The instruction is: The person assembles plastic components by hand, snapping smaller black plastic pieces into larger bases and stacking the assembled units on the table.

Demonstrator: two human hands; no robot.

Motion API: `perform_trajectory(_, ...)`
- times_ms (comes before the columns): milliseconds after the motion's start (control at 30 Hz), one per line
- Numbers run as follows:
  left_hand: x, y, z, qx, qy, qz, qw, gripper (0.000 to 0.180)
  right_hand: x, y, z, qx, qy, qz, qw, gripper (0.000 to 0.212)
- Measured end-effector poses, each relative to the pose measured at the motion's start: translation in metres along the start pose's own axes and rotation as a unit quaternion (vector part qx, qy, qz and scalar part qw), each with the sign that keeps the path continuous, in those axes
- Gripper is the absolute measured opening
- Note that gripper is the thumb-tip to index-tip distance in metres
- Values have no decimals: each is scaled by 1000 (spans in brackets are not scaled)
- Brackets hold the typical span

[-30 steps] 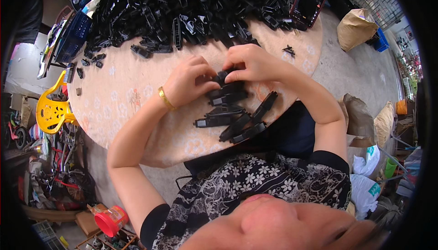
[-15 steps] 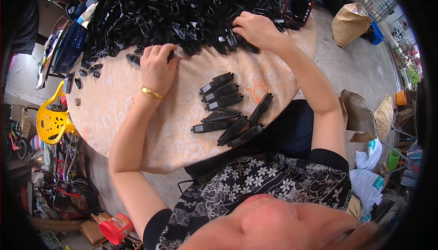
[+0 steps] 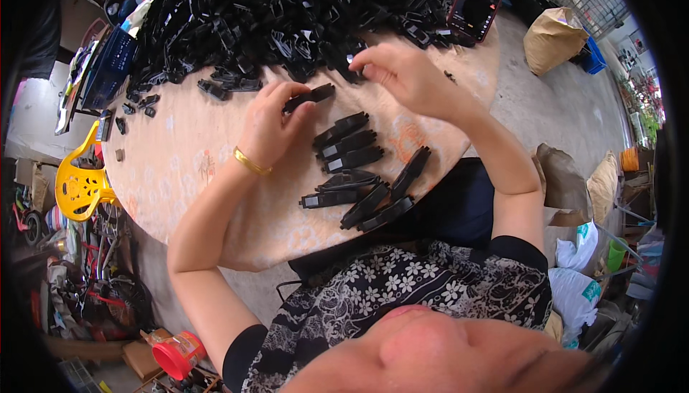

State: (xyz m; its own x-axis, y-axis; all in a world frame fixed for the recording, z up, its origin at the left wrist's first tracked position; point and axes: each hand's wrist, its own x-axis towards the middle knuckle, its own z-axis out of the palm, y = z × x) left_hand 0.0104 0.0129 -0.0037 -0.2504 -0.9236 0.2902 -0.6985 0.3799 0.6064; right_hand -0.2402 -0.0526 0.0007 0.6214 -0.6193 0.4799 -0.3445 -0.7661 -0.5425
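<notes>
My left hand (image 3: 276,126), with a gold bracelet at the wrist, is closed on a narrow black plastic part (image 3: 316,96) above the cloth. To its right, my right hand (image 3: 409,81) has its fingers bent together at the near edge of a large heap of black plastic parts (image 3: 237,23). What lies between those fingertips, if anything, I cannot make out. Nearer to me, several similar black parts lie on the table: a stacked row (image 3: 348,142) and a looser group (image 3: 373,203) by the table edge.
A patterned peach cloth covers the round table (image 3: 172,185). A phone (image 3: 476,2) stands propped at the right of the heap. Small black pieces (image 3: 147,104) lie at the left. Around the table are a yellow chair (image 3: 79,181), a red bucket (image 3: 178,356) and a brown sack (image 3: 554,40).
My left hand has moved right and nearer, bringing a black part away from the heap's edge. My right hand has drawn slightly back toward me, its fingers now curled.
</notes>
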Motion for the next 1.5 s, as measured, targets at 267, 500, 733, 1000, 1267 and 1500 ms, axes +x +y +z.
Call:
perform_trajectory(267, 1, -7, 3, 69, -16, 41, 997, 17, -4, -5, 26, 3, -110, 100, 989, 20)
perform_trajectory(500, 2, -8, 5, 71, -23, 82, 994, 18, -8, 6, 14, 104, -140, 28, 984, 21)
perform_trajectory(733, 1, -3, 6, 59, -26, 59, 996, 18, -10, 6, 11, -24, -115, -29, 993, 23)
perform_trajectory(1000, 4, 3, 12, 54, -25, 19, 998, 18, -4, 1, 13, -31, -24, -62, 997, 21)
perform_trajectory(1267, -1, -4, 12, 47, -9, 25, 999, 18, 1, -3, 13, -84, -77, -75, 991, 19)
perform_trajectory(1500, 7, 0, 15, -31, -53, 22, 998, 14, 2, 4, 30, -1, -74, -97, 993, 19)
